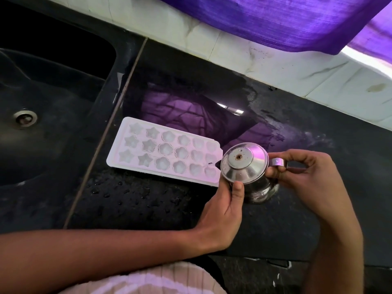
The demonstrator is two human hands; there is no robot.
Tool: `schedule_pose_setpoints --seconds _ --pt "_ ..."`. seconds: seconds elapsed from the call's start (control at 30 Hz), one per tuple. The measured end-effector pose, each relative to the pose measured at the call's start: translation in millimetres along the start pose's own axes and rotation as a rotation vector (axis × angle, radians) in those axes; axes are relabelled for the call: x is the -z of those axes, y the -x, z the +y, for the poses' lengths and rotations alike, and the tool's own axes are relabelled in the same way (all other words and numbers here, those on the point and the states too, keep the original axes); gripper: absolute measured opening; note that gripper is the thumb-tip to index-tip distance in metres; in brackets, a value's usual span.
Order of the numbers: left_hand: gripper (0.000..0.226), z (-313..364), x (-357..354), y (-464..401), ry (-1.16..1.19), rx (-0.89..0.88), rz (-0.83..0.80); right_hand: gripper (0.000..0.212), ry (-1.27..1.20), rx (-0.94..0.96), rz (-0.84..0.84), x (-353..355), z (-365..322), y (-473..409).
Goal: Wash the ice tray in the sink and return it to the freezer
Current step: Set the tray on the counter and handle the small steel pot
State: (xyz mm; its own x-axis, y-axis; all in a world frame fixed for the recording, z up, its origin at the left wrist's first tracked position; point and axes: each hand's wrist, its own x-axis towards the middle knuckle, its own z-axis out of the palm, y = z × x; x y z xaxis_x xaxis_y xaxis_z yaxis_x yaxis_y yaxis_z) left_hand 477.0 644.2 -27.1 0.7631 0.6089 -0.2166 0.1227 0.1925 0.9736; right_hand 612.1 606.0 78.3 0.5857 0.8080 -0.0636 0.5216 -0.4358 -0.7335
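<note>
A white ice tray [163, 150] with star, flower and heart moulds lies flat on the wet black counter, just right of the sink. At the tray's right end stands a lidded steel jug [246, 166]. My left hand [224, 211] grips the jug's near side, thumb pressed against its body. My right hand [305, 177] pinches the jug's handle from the right. Neither hand touches the tray.
The black sink [42, 145] with its metal drain [25, 118] fills the left. Water drops dot the black counter [131, 200] in front of the tray. A white tiled ledge [233, 49] and a purple curtain [275, 20] run along the back.
</note>
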Motion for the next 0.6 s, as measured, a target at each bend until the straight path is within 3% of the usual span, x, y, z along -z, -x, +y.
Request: schedule_pose_setpoints --seconds 0.2,0.4,0.6 --pt "0.057 0.8 0.1 0.5 0.007 -0.001 0.003 0.020 -0.014 0.004 -0.001 1.0 0.1 0.6" --pt "0.068 5.0 1.0 1.5 -0.014 -0.008 0.004 0.020 -0.050 0.013 -0.006 0.7 2.0 0.9" --pt "0.060 4.0 1.2 1.1 -0.038 -0.032 0.014 0.014 -0.052 0.002 -0.023 4.1 7.2 0.5"
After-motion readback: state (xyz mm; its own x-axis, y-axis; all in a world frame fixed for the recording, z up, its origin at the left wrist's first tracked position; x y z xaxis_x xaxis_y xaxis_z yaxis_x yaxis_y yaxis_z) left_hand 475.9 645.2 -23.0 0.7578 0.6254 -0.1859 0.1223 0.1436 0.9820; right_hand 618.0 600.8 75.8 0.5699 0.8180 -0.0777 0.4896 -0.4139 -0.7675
